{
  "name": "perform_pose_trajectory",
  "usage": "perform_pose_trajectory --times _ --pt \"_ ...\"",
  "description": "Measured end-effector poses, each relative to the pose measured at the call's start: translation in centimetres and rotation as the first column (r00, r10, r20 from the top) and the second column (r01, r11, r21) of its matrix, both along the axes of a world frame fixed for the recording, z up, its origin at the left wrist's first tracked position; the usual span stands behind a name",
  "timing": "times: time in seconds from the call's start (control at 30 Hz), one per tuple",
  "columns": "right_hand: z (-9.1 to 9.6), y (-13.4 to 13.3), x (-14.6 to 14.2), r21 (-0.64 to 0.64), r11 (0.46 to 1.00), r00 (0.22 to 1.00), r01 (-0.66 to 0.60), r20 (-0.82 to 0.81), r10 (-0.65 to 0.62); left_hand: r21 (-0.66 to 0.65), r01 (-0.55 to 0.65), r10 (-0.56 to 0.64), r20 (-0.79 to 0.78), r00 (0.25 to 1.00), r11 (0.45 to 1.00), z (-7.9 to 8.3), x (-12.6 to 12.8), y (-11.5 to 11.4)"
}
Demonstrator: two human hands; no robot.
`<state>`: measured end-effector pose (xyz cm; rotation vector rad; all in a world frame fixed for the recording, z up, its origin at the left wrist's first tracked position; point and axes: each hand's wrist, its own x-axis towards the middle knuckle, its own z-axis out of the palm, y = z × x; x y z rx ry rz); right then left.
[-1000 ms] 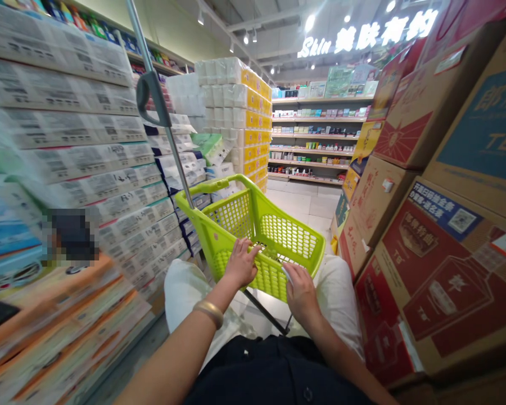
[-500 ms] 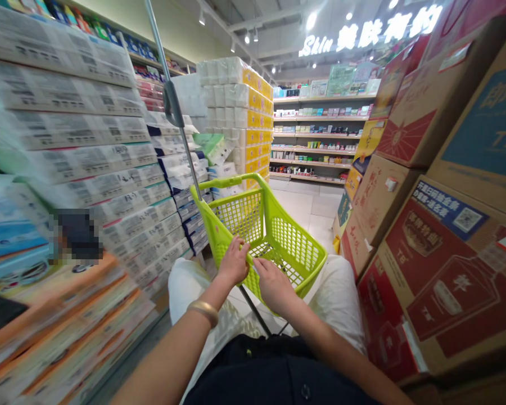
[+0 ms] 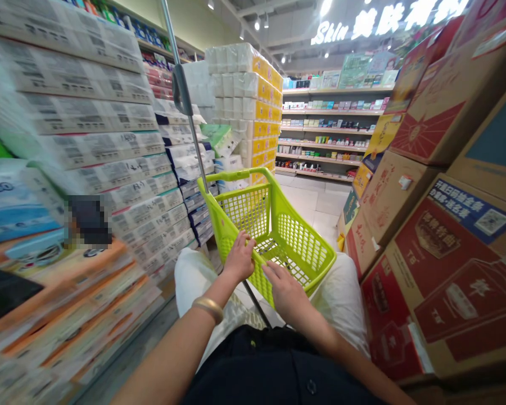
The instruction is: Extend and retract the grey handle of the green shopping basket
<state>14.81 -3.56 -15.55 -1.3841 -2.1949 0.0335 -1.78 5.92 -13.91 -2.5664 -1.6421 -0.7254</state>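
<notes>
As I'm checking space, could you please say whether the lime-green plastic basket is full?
Not full: the lime-green plastic basket shows much of its perforated floor.

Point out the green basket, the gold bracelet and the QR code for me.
Green basket (image 3: 303, 239): head view, on its perforated right-hand wall.
Gold bracelet (image 3: 209, 308): head view, on the middle of the band.
QR code (image 3: 493, 222): head view, at the centre of the printed square.

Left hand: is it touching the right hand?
Apart. The head view shows the green basket rim in a gap between the left hand and the right hand.
</notes>
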Motion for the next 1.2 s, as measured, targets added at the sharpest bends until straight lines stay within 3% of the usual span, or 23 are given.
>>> perform_pose_trajectory --times 0.17,0.43,0.73,1.0,1.2 --pt "1.0 2.2 -1.2 -0.030 0.999 0.999 -0.045 -0.006 0.045 -0.013 0.004 -0.005 -0.007 1.000 1.000 0.1 0.0 -0.2" --pt "0.4 -1.5 2.3 -0.106 0.992 0.998 -0.067 -0.008 0.067 0.041 0.014 -0.013 -0.018 1.000 0.999 -0.4 0.2 -0.2" --pt "1.3 2.3 -0.2 -0.107 0.990 0.996 -0.087 0.002 0.087 0.019 0.014 -0.014 -0.010 1.000 1.000 -0.3 0.1 -0.3" --pt "-0.6 -1.4 2.7 -0.091 0.993 0.997 -0.075 0.002 0.076 0.054 0.017 -0.017 0.003 1.000 0.998 -0.6 0.2 -0.5" --pt "1.6 1.1 0.0 -0.108 0.991 0.996 -0.073 0.049 0.079 0.038 0.010 -0.010 -0.003 1.000 0.999 -0.4 0.1 -0.5"
